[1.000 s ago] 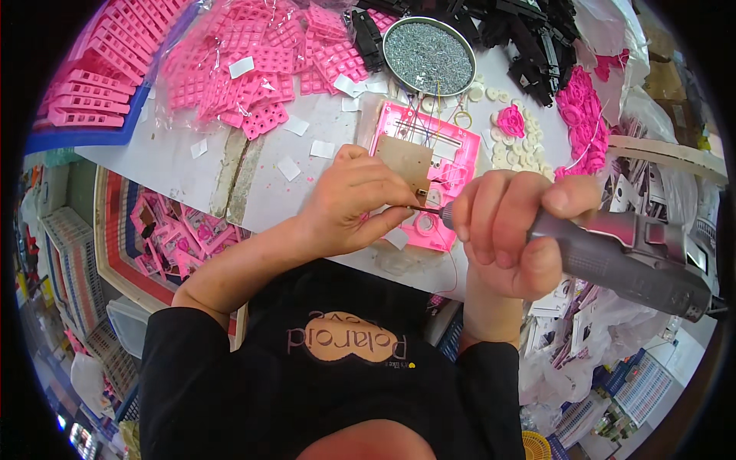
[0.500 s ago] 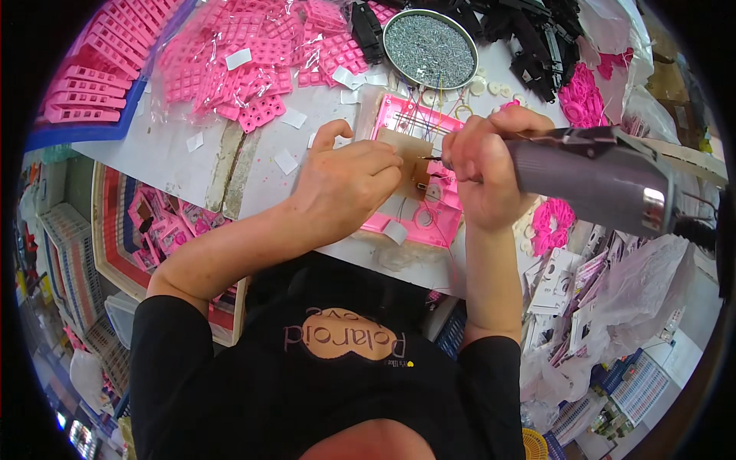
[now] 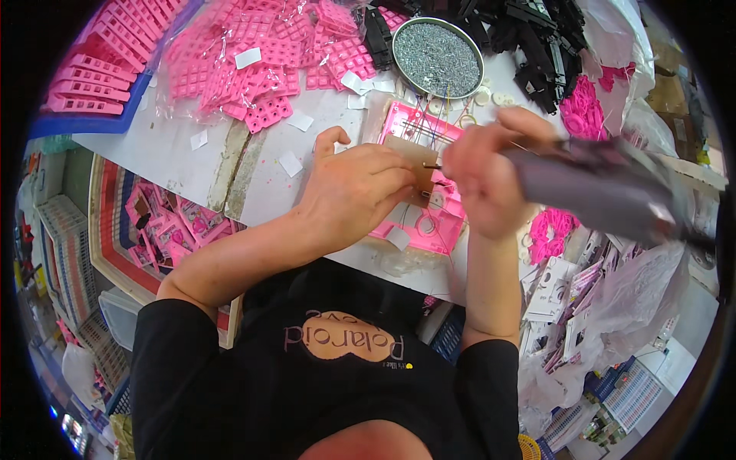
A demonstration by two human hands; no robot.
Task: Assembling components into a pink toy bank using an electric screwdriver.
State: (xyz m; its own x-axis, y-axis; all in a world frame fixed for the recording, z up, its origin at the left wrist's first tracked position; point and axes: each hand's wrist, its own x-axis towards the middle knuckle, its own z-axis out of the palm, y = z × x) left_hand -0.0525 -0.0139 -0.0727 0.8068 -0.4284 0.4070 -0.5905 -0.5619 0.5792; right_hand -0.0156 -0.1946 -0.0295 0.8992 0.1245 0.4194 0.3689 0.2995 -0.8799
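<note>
My right hand (image 3: 491, 176) grips a grey electric screwdriver (image 3: 598, 192), both blurred by motion. Its thin bit points left, over a brown circuit board (image 3: 423, 170); whether the tip touches a screw cannot be seen. Fingers of my left hand (image 3: 353, 188) are bent and pressed onto the board, covering part of it. Under the board lies an open pink plastic casing (image 3: 450, 203), with thin wires and dark rods showing inside it.
Behind the casing stands a round tin of small screws (image 3: 438, 60). Bagged pink keypad parts (image 3: 253, 73) lie far left, beside a blue crate (image 3: 77, 124). Black plastic parts (image 3: 537, 54) and pink cord bundles (image 3: 583, 107) sit right. A box of pink pieces (image 3: 180, 222) is at left.
The view has shifted slightly. My left fingers have slid a little right and nearer over the board. My right hand and the screwdriver have become blurred, with the bit still over the board.
</note>
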